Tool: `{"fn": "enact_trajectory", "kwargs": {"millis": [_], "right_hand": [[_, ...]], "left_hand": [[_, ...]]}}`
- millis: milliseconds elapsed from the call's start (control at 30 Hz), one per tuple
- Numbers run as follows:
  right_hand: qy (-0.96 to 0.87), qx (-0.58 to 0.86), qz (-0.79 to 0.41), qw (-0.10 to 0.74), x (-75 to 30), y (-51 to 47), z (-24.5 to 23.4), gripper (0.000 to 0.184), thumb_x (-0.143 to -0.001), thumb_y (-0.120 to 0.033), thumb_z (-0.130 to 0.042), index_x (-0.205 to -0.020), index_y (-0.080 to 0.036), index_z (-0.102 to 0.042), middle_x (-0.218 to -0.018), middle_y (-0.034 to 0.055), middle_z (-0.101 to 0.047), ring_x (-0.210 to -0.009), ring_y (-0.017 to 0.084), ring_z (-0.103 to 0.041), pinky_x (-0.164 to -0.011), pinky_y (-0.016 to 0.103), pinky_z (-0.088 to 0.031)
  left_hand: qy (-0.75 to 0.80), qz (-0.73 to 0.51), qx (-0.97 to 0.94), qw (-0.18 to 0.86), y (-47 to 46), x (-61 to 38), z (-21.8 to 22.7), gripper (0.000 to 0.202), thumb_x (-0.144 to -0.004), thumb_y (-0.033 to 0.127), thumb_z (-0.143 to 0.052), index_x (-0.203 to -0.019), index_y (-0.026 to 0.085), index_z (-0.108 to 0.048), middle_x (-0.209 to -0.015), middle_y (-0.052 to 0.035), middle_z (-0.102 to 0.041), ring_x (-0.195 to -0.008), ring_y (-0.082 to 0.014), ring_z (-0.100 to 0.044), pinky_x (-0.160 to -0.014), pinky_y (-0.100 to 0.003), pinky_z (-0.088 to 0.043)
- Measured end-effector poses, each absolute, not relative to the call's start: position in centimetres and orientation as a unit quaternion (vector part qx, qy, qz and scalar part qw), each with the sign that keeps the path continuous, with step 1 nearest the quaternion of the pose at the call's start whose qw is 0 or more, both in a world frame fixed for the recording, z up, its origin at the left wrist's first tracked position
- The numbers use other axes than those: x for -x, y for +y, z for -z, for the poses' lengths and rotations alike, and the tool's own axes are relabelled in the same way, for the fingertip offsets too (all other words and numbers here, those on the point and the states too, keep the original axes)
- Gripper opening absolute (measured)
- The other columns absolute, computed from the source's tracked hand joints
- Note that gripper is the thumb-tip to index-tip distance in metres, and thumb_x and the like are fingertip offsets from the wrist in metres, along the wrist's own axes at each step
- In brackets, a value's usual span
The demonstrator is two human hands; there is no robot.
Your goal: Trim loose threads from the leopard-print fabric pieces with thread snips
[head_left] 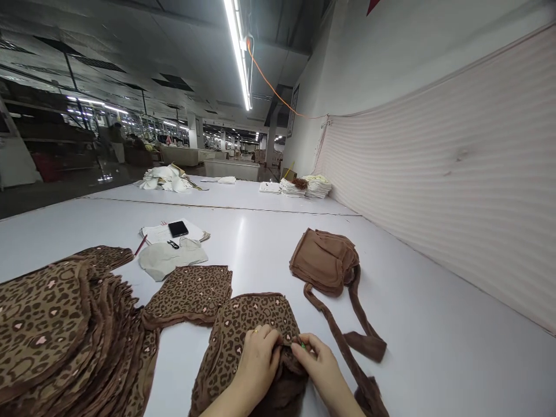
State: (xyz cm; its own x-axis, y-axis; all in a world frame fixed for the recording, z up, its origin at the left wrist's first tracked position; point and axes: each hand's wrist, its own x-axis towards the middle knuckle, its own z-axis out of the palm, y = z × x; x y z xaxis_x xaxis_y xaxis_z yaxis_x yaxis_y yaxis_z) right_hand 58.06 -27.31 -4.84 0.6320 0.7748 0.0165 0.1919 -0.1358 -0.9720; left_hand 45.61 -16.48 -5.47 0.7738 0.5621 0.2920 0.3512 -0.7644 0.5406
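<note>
A stack of leopard-print fabric pieces point(256, 310) with brown undersides lies in front of me, its right edge turned up. My left hand point(259, 354) rests on the stack, with thumb and fingers pinching that folded edge. Close beside it, my right hand point(320, 366) is closed at the same edge. A small green object point(303, 346) shows between its fingers; its kind is mostly hidden. Brown cloth point(284, 385) hangs in folds below both hands.
A large leopard-print pile point(43, 324) lies left, with a smaller stack point(191, 292) beside it. Brown pieces point(321, 258) and a long brown strip point(334, 333) lie right. Farther back are a phone point(178, 229), paper pieces point(171, 258) and white fabric stacks point(299, 187).
</note>
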Motion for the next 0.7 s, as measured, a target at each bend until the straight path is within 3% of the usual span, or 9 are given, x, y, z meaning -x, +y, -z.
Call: {"fn": "enact_trajectory", "kwargs": {"millis": [67, 133, 233, 333, 500, 600, 700], "right_hand": [[-0.274, 0.662, -0.371, 0.591, -57.7, -27.9, 4.8, 0.047, -0.072, -0.062, -0.061, -0.081, -0.016, -0.062, -0.062, -0.0009, -0.057, -0.038, 0.009, -0.039, -0.035, 0.022, -0.027], [-0.221, 0.621, -0.468, 0.589, -57.3, -28.4, 4.9, 0.055, -0.067, -0.068, -0.062, -0.08, -0.015, -0.061, -0.057, -0.0023, -0.055, -0.028, 0.004, -0.026, -0.029, 0.021, -0.013], [-0.182, 0.59, -0.541, 0.57, -56.6, -28.9, 5.3, 0.054, -0.062, -0.066, -0.067, -0.077, -0.015, -0.06, -0.053, -0.0026, -0.055, -0.026, 0.003, -0.028, -0.026, 0.018, -0.014], [-0.161, 0.592, -0.562, 0.554, -56.3, -28.9, 5.8, 0.046, -0.068, -0.06, -0.065, -0.075, -0.015, -0.059, -0.049, -0.002, -0.054, -0.025, 0.003, -0.029, -0.026, 0.016, -0.015], [-0.095, 0.601, -0.581, 0.541, -55.8, -28.3, 5.1, 0.039, -0.093, -0.039, -0.038, -0.069, -0.015, -0.057, -0.045, -0.0012, -0.051, -0.022, 0.004, -0.028, -0.025, 0.016, -0.013], [-0.064, 0.604, -0.583, 0.54, -55.5, -27.9, 4.3, 0.047, -0.098, -0.032, -0.025, -0.067, -0.016, -0.055, -0.043, -0.0023, -0.048, -0.021, 0.004, -0.025, -0.025, 0.017, -0.011], [-0.066, 0.615, -0.572, 0.538, -55.4, -27.7, 4.7, 0.048, -0.098, -0.033, -0.024, -0.065, -0.016, -0.055, -0.043, -0.0023, -0.047, -0.022, 0.004, -0.026, -0.026, 0.017, -0.01]], "left_hand": [[0.241, -0.232, -0.913, 0.233, -16.7, -45.6, 5.6, 0.021, -0.082, 0.007, -0.043, -0.083, 0.022, -0.058, -0.09, -0.0024, -0.059, -0.089, -0.0204, -0.052, -0.08, -0.035, -0.035], [0.233, -0.239, -0.915, 0.227, -16.9, -45.6, 5.7, 0.02, -0.083, 0.007, -0.043, -0.082, 0.021, -0.057, -0.088, -0.0028, -0.059, -0.089, -0.0204, -0.052, -0.081, -0.035, -0.036], [0.225, -0.253, -0.917, 0.211, -17.1, -45.5, 5.9, 0.02, -0.083, 0.007, -0.042, -0.082, 0.021, -0.056, -0.088, -0.003, -0.058, -0.087, -0.0202, -0.052, -0.081, -0.035, -0.037], [0.214, -0.265, -0.919, 0.199, -17.1, -45.4, 6.1, 0.02, -0.084, 0.007, -0.042, -0.084, 0.021, -0.056, -0.088, -0.003, -0.058, -0.086, -0.0202, -0.052, -0.081, -0.036, -0.037], [0.205, -0.277, -0.919, 0.193, -17.2, -45.4, 6.5, 0.021, -0.083, 0.006, -0.042, -0.084, 0.021, -0.056, -0.087, -0.0027, -0.058, -0.085, -0.0199, -0.051, -0.082, -0.036, -0.036], [0.194, -0.289, -0.918, 0.19, -17.3, -45.2, 6.4, 0.021, -0.083, 0.005, -0.043, -0.084, 0.021, -0.057, -0.087, -0.0023, -0.057, -0.085, -0.0196, -0.05, -0.083, -0.036, -0.035], [0.178, -0.304, -0.917, 0.186, -17.3, -45.1, 6.4, 0.02, -0.083, 0.006, -0.045, -0.083, 0.021, -0.058, -0.085, -0.0018, -0.058, -0.083, -0.0191, -0.05, -0.083, -0.036, -0.034]]}}
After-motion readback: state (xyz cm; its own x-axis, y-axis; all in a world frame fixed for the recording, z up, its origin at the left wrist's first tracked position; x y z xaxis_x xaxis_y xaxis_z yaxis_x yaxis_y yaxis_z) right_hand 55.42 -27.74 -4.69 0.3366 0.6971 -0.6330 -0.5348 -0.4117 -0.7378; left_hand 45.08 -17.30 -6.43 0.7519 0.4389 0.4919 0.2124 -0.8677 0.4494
